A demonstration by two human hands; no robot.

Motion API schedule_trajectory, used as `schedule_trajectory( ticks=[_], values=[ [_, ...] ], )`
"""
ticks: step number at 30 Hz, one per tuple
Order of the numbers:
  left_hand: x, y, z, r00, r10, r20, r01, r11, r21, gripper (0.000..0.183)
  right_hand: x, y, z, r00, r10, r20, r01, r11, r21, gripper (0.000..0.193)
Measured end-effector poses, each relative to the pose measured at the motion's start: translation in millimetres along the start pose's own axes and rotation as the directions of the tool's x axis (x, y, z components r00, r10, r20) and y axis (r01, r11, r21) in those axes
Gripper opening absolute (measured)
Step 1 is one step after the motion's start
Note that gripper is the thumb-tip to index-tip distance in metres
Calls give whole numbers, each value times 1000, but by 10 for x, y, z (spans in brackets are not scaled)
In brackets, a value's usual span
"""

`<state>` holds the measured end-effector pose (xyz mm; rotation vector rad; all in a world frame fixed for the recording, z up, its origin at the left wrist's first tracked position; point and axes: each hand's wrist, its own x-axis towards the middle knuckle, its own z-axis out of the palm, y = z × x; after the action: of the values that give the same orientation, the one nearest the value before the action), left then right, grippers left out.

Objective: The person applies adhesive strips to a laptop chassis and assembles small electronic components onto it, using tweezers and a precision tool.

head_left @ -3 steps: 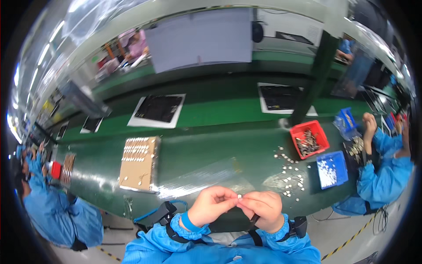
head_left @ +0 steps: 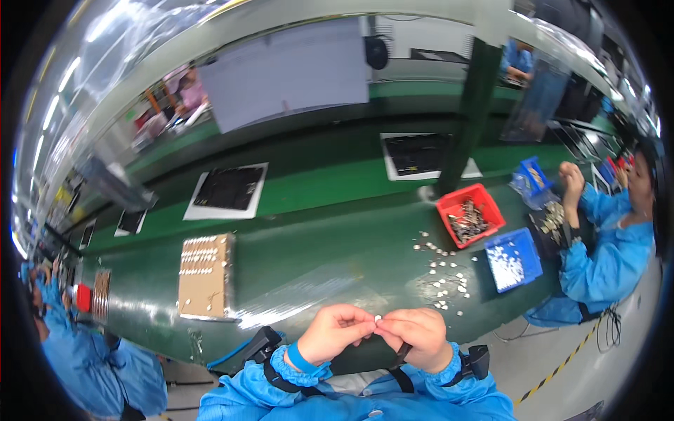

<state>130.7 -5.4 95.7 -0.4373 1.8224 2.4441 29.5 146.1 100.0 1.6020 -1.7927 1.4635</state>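
Just over the near edge of the bench, my left hand (head_left: 334,332) and my right hand (head_left: 420,332) meet fingertip to fingertip. Both pinch a small white part (head_left: 378,318), mostly covered by the fingers. A thin dark strip (head_left: 402,353) shows below my right palm; whether it joins the white part, I cannot tell. Left of my hands lies a brown board (head_left: 202,286) with rows of small white-headed pieces across its far half. To the right, several loose white-headed pieces with thin dark leads (head_left: 441,283) are scattered on the green bench (head_left: 316,266).
A red bin (head_left: 496,212) of dark metallic pieces and a blue bin (head_left: 532,264) of small white parts stand at the right. Beyond them a co-worker in blue (head_left: 607,259) sits. Another person in blue (head_left: 105,351) is at far left. A green post (head_left: 460,119) rises behind the red bin.
The view has swung to the right and tilted slightly, so the bench items appear further left. My hands keep the same pinch on the white part.
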Motion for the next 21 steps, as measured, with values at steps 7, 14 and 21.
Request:
schedule_trajectory(
  ticks=[7, 14, 21],
  values=[
    [342, -48, 450, 997, -18, 79, 13, 998, 64, 11, -333, 112, -354, 972, 193, -136, -207, 974, -98, 16],
    [726, -18, 790, 989, 5, 147, -62, 920, 386, 14, -483, 262, -808, 783, 563, -264, -578, 815, 23, 15],
    [1025, 23, 873, 984, -130, 124, 125, 991, 45, 15, -735, 892, -1570, 710, 413, -570, -694, 269, -668, 17]
  ],
)
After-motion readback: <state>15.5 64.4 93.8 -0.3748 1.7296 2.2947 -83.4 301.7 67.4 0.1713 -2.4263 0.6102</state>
